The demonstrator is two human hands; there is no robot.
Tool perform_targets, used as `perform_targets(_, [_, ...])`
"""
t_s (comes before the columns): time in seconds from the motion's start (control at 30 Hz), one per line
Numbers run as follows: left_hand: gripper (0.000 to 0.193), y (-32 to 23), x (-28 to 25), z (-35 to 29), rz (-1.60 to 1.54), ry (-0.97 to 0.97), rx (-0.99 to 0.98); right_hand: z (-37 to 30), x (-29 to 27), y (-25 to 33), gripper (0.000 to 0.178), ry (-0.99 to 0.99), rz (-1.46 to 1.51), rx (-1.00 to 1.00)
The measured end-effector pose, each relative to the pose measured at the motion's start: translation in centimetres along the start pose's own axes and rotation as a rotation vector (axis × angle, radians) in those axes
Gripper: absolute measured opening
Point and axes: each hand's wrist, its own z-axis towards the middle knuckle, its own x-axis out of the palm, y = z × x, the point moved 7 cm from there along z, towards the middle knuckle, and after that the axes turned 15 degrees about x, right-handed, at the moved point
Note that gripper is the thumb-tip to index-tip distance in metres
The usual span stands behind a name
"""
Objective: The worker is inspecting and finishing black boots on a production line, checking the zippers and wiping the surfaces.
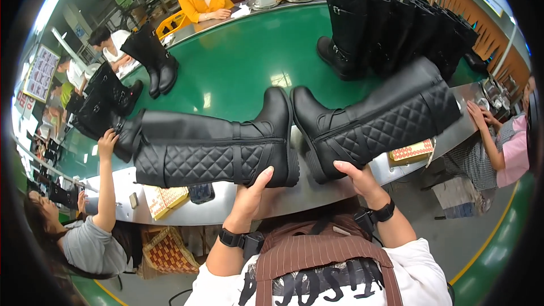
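Two tall black boots with quilted shafts lie on their sides in front of me, soles facing each other and toes nearly touching. My left hand (252,195) grips the left boot (209,150) near its heel, thumb on top and fingers hidden underneath. The right boot (374,119) rests in my right hand (360,181), which holds it by the heel in the same way. Its shaft slants up to the right, while the left boot's shaft points left. Straps cross both ankles, and a zip line runs along each foot.
A green conveyor belt (243,51) runs beyond a metal ledge (294,195). Several black boots (362,28) stand at the far right, others (153,59) at the left. Patterned yellow boxes (164,199) (411,152) and a phone (202,192) are nearby. Co-workers sit left, right and opposite.
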Motion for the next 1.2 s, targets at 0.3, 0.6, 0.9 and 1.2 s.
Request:
perform_targets(0.3, [0.043, -1.1, 3.4, 1.1, -0.283, 0.124, -0.026, -0.2, 1.4, 0.1, 0.042, 0.119, 0.262, 0.036])
perform_targets(0.6, [0.041, 0.5, 2.2, 0.4, -0.324, 0.144, -0.08, 0.2, 1.5, -1.7, 0.039, 0.187, 0.293, 0.124])
perform_targets(0.9, [0.032, 0.2, 2.1, 2.2, 0.19, 0.123, 0.232, 1.2, 4.6, 2.2, 0.047, -0.034, -0.454, -0.157])
perform_targets(1.2, [0.041, 3.4, 2.4, -0.5, 0.536, 0.779, -0.022, 7.5, 4.2, 3.2, 0.069, 0.064, -0.022, -0.023])
